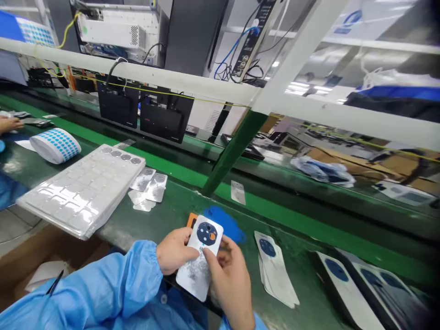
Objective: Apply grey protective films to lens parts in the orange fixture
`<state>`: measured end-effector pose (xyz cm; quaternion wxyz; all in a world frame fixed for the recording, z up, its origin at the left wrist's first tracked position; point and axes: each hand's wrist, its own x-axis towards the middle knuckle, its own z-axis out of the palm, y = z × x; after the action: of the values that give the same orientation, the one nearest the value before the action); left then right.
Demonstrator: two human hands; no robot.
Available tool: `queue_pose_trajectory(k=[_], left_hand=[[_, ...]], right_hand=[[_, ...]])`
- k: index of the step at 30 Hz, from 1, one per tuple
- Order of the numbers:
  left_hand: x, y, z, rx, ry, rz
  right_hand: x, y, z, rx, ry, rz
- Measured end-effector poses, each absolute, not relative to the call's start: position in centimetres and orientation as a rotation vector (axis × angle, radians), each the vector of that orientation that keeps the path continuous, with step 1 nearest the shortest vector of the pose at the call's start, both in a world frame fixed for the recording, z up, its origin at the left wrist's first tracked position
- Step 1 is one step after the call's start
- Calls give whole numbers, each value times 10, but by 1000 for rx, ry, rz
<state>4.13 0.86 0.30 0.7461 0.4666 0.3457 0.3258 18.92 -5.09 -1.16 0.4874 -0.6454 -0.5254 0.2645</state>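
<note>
A white phone back panel [198,270], with a dark blue round camera area and grey printed patterning, is held tilted in front of me. My left hand [175,251] grips its left edge, the thumb lying on the face. My right hand [231,275] holds the right side, thumb pressed on the face just below the camera circle and fingers curled behind. Something orange [191,220] shows behind the panel's upper left corner. Beyond the panel a flat blue patch [225,223] lies on the bench. What my fingers touch behind the panel is hidden.
Right of my hands lie a stack of similar white panels [277,272] and boxes with round prints [338,275]. To the left are a plastic tray [74,192], silvery cards [156,187] and a sticker roll [57,145]. Another person's hand [10,123] is at far left. A green post [233,156] rises ahead.
</note>
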Motion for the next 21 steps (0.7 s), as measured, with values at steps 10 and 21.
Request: queue_pose_trajectory(k=[10, 21], left_hand=[[12, 8, 0, 1600, 950, 651], [13, 1, 1, 1750, 1059, 573]], right_hand=[[189, -37, 8, -1464, -2054, -36], [191, -42, 7, -1523, -2152, -135]])
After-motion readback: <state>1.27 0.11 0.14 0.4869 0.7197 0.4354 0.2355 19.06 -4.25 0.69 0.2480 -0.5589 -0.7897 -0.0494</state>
